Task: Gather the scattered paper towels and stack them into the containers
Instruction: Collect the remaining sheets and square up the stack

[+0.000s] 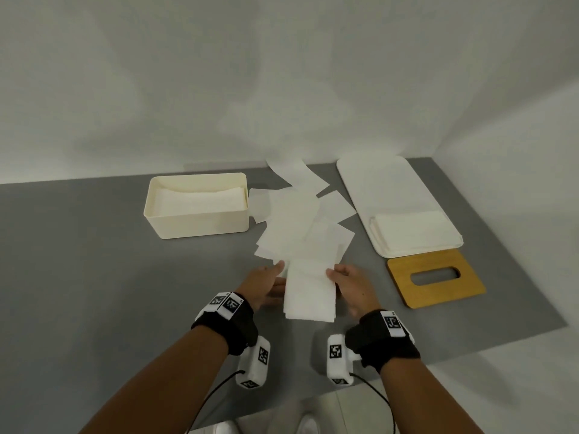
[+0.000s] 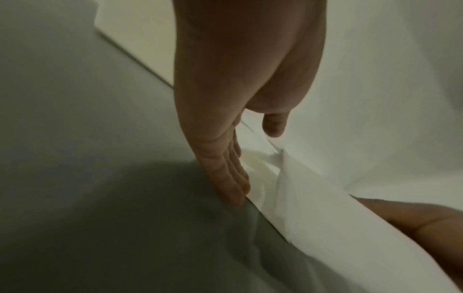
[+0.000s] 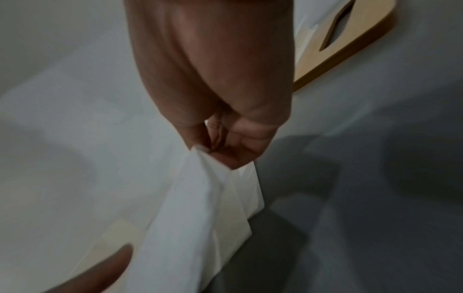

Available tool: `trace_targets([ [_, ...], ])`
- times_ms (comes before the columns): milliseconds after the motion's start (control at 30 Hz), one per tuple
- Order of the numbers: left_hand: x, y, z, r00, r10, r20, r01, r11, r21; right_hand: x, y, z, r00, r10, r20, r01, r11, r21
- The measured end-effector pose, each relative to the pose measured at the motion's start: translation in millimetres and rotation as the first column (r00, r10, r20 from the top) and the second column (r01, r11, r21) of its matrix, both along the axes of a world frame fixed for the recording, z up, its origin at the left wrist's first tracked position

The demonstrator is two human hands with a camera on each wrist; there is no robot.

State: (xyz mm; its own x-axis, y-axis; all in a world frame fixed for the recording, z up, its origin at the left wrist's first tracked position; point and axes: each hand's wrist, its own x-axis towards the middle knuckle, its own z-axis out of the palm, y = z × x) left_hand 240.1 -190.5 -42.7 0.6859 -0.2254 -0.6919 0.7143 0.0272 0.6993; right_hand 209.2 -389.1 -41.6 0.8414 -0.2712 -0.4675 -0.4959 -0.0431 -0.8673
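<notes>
Grey worktop (image 1: 94, 261) fills the lower half of the head view. A long white tray (image 1: 369, 183) at upper right carries a short stack of towels at its near end; a cream open box (image 1: 194, 227) left of centre holds more. Scattered paper towels (image 1: 297, 220) lie fanned between box and tray. A wooden slotted lid (image 1: 438, 296) lies flat just below the tray. At lower centre, a gathered towel stack (image 1: 310, 292) is held between both hands: the left hand (image 1: 266, 286), fingers straight, lies against its left edge; the right hand (image 1: 354, 286), fingers curled, pinches its right edge.
</notes>
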Motion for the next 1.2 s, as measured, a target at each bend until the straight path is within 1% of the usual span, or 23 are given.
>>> trace_targets([
  [33,-3,-4,2,1.000,0.005,-0.028,-0.007,0.997,-0.071,-6,2,2,1.000,0.001,0.011,-0.002,0.999,0.040],
  [100,-8,-9,2,0.999,0.024,-0.037,-0.031,0.983,-0.180,-16,7,4,0.999,0.040,0.029,-0.042,0.996,0.082],
  [167,-12,-12,5,1.000,0.018,0.005,-0.016,0.974,-0.224,-22,11,4,0.996,0.080,0.031,-0.083,0.989,0.124],
  [200,-15,-11,5,0.999,0.001,0.032,0.006,0.975,-0.224,-23,12,2,0.997,0.079,0.027,-0.082,0.984,0.161],
  [233,-18,-12,6,0.999,-0.013,0.052,0.025,0.974,-0.227,-24,14,1,0.999,0.052,0.012,-0.054,0.973,0.226],
  [300,-22,-10,5,0.996,-0.036,0.080,0.053,0.972,-0.227,-21,15,-2,0.998,-0.047,-0.040,0.058,0.930,0.362],
  [333,-24,-9,4,0.996,-0.037,0.087,0.055,0.973,-0.223,-19,16,-1,0.994,-0.088,-0.059,0.104,0.909,0.403],
  [367,-25,-8,3,0.996,-0.018,0.088,0.037,0.975,-0.219,-16,17,0,0.993,-0.101,-0.063,0.119,0.905,0.409],
  [467,-27,-5,1,0.995,0.074,0.062,-0.060,0.977,-0.204,-11,27,6,0.998,-0.023,-0.052,0.039,0.944,0.328],
  [567,-29,0,-1,0.986,0.164,0.035,-0.155,0.971,-0.182,-10,39,2,0.996,-0.028,-0.086,0.054,0.949,0.312],
  [600,-29,1,-2,0.980,0.196,0.018,-0.190,0.966,-0.175,-11,42,1,0.995,-0.016,-0.100,0.041,0.967,0.251],
  [667,-31,3,-4,0.972,0.234,0.005,-0.232,0.963,-0.135,-14,49,4,0.993,0.077,-0.093,-0.072,0.996,0.052],
  [733,-32,0,-3,0.970,0.242,0.019,-0.239,0.966,-0.096,-18,58,5,0.982,0.173,-0.081,-0.181,0.978,-0.103],
  [767,-33,-3,-1,0.971,0.237,0.019,-0.236,0.969,-0.070,-21,62,5,0.973,0.211,-0.092,-0.223,0.964,-0.145],
  [800,-34,-6,-1,0.972,0.235,0.023,-0.234,0.971,-0.041,-23,65,4,0.963,0.242,-0.119,-0.259,0.954,-0.154],
  [867,-35,-8,-1,0.983,0.182,0.034,-0.183,0.983,0.021,-25,67,1,0.953,0.258,-0.159,-0.277,0.955,-0.108],
  [933,-37,-5,-3,0.988,0.108,0.106,-0.117,0.990,0.076,-26,63,1,0.957,0.235,-0.170,-0.253,0.963,-0.093],
  [967,-38,-1,-3,0.987,0.040,0.157,-0.054,0.995,0.085,-25,59,2,0.960,0.228,-0.165,-0.246,0.965,-0.094],
  [1033,-39,6,-2,0.968,-0.070,0.240,0.051,0.995,0.083,-24,54,8,0.962,0.228,-0.150,-0.242,0.967,-0.085],
  [1067,-39,9,0,0.962,-0.092,0.256,0.077,0.995,0.071,-22,53,9,0.961,0.232,-0.148,-0.246,0.966,-0.082],
  [1133,-39,15,0,0.968,-0.081,0.237,0.075,0.997,0.034,-20,53,10,0.959,0.244,-0.144,-0.258,0.962,-0.090],
  [1200,-42,23,-3,0.975,-0.025,0.219,0.014,0.999,0.048,-13,56,10,0.943,0.288,-0.169,-0.315,0.935,-0.165],
])
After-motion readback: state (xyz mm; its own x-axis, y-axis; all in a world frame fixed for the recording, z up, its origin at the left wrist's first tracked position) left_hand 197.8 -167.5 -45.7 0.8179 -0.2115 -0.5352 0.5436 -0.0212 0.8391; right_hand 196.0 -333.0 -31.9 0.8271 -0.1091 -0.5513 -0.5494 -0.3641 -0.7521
